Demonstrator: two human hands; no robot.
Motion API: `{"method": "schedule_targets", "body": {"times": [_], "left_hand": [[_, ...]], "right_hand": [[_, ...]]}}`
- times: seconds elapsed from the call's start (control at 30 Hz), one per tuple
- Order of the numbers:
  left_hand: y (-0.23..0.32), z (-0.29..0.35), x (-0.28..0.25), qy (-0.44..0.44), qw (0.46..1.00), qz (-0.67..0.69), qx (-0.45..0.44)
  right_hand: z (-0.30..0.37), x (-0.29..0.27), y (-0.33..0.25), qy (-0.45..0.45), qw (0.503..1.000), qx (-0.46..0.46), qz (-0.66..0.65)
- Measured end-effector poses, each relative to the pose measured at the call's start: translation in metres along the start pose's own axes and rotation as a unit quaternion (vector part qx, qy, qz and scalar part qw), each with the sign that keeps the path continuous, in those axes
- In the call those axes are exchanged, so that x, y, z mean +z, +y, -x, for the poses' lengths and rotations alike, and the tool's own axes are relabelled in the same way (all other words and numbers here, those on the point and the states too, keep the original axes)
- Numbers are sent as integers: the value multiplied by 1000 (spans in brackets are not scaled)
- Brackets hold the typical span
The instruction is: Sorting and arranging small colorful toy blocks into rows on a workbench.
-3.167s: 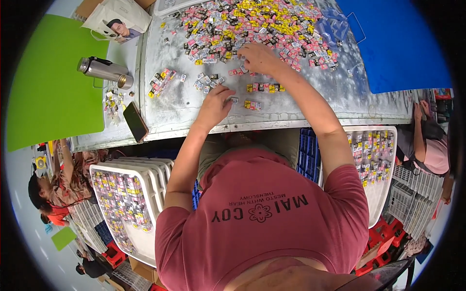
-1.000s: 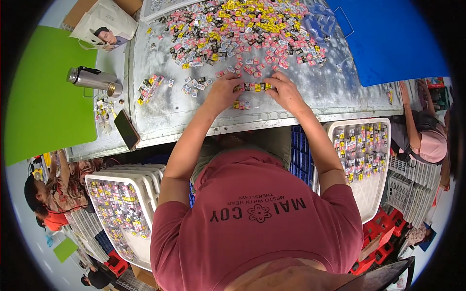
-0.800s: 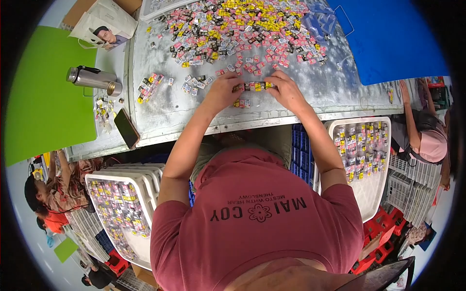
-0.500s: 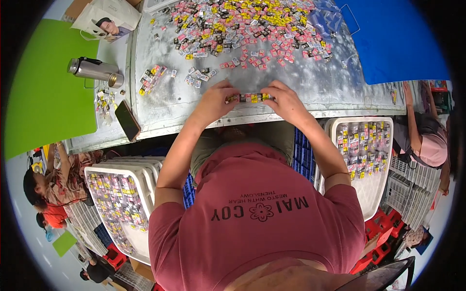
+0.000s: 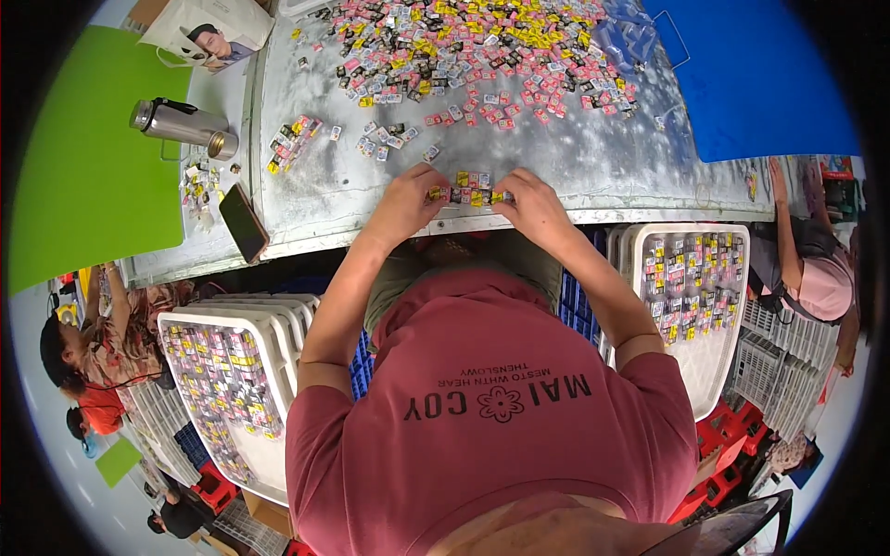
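Observation:
At the table's near edge, my left hand [image 5: 408,204] pinches the left end of a row of small printed pieces [image 5: 473,197], coloured yellow, pink, black and white. The row's right end is between the closed fingers of my right hand [image 5: 533,206]. Both ends are partly hidden by my fingers. A few more pieces [image 5: 474,180] sit in a short line against the row's far side. Beyond my left hand lies a loose white piece [image 5: 430,154], with a small cluster of pieces [image 5: 385,139] farther off. To the left is a neat block of pieces [image 5: 294,143].
A wide heap of pieces [image 5: 482,51] covers the far table. On the left are a steel flask [image 5: 181,122], a phone [image 5: 244,225] and a paper bag [image 5: 190,46]. Loaded white trays [image 5: 269,445] [image 5: 691,371] flank me. Co-workers sit on both sides.
A short second line of pieces now shows along the row's far side. My hands have come slightly nearer the table edge, and a loose white piece now lies apart from the cluster.

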State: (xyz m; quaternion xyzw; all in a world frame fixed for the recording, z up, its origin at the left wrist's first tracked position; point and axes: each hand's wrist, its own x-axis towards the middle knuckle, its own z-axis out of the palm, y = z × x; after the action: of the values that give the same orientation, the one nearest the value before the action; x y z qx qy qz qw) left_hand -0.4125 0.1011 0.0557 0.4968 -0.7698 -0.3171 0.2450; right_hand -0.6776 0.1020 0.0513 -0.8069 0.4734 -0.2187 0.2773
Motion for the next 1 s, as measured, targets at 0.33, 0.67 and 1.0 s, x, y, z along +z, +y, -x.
{"method": "schedule_targets", "body": {"times": [0.33,0.67,1.0], "left_hand": [[-7,-2,5,16,1000,-14,0],[-8,7,20,87,991,-76,68],[-10,24,30,140,978,-116,103]], "right_hand": [[-3,0,5,11,999,21,-31],[-5,1,12,12,994,76,-81],[-6,-5,15,6,992,86,-96]]}}
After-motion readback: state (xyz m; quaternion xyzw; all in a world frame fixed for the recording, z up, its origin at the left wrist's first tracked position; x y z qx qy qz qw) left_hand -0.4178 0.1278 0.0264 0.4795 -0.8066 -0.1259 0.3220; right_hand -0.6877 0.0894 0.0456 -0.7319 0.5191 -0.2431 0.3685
